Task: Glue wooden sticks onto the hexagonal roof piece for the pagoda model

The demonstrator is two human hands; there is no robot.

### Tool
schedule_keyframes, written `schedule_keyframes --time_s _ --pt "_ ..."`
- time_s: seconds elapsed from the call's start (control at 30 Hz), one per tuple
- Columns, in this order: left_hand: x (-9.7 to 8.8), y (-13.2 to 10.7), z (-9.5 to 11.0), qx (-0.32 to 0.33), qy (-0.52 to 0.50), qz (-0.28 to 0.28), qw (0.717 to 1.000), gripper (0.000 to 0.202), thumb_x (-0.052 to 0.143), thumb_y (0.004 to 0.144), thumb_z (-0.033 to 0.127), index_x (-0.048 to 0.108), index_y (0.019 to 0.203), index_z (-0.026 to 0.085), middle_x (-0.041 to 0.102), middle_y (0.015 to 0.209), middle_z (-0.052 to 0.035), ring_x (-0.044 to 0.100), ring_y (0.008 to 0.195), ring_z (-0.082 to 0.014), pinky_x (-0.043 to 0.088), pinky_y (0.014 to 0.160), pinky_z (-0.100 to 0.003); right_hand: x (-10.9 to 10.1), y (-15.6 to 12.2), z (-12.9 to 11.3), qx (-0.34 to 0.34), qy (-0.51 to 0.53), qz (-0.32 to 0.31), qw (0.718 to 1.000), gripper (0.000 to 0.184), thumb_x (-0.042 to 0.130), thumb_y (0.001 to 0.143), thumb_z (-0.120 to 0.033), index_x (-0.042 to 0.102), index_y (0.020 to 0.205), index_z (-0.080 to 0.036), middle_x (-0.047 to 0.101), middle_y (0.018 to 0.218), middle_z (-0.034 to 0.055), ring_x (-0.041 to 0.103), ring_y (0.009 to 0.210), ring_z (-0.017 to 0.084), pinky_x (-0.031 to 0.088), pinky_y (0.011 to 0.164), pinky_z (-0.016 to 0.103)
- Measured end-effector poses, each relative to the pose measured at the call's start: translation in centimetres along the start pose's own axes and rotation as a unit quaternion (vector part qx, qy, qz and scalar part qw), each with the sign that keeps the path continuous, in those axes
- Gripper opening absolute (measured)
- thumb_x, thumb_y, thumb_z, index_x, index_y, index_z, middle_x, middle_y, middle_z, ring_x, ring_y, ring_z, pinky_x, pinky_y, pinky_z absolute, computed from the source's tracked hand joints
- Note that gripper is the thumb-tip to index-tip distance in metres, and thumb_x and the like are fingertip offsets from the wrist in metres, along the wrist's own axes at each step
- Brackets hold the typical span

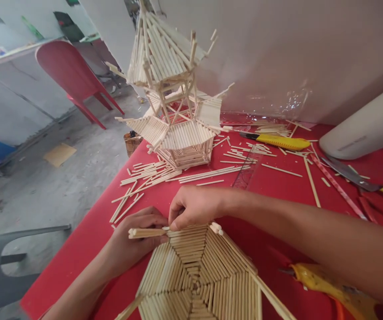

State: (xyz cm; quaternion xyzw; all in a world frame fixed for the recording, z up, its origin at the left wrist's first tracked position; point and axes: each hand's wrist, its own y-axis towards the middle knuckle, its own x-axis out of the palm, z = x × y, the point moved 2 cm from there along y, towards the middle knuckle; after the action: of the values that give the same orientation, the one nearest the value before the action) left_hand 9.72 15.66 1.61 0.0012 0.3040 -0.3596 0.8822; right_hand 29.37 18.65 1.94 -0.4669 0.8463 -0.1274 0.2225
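A many-sided panel of thin wooden sticks (224,280), laid in rings around its centre, rests on the red table below my hands. At its far left corner my left hand (141,229) is closed around a short bundle of sticks (147,233) that juts out to the left. My right hand (194,206) pinches at the same corner, by a small pale stick end at the panel's edge. What its fingertips hold is mostly hidden. Behind my hands stands a tiered stick pagoda (191,135) with a pointed roof.
Loose sticks (151,173) lie around the pagoda. A yellow utility knife (281,141), clear ruler (244,171), scissors (351,173) and white cylinder (364,120) are on the right. A yellow glue gun (324,275) lies under my right forearm. Chairs (71,71) stand left.
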Motion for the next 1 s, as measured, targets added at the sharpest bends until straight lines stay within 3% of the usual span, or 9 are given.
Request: schedule_keyframes --time_s 1.0 --pt "-0.04 0.06 0.20 -0.029 -0.002 -0.008 1.000 0.021 0.066 0.086 0.036 0.074 0.087 0.016 0.068 0.085 -0.0065 0.062 0.073 -0.0149 0.047 0.065 -0.025 0.10 -0.10 0.06 0.008 0.023 0.008 1.000 0.025 0.067 0.075 -0.023 0.078 0.096 -0.015 0.074 0.086 0.0043 0.063 0.073 0.012 0.043 0.057 0.017"
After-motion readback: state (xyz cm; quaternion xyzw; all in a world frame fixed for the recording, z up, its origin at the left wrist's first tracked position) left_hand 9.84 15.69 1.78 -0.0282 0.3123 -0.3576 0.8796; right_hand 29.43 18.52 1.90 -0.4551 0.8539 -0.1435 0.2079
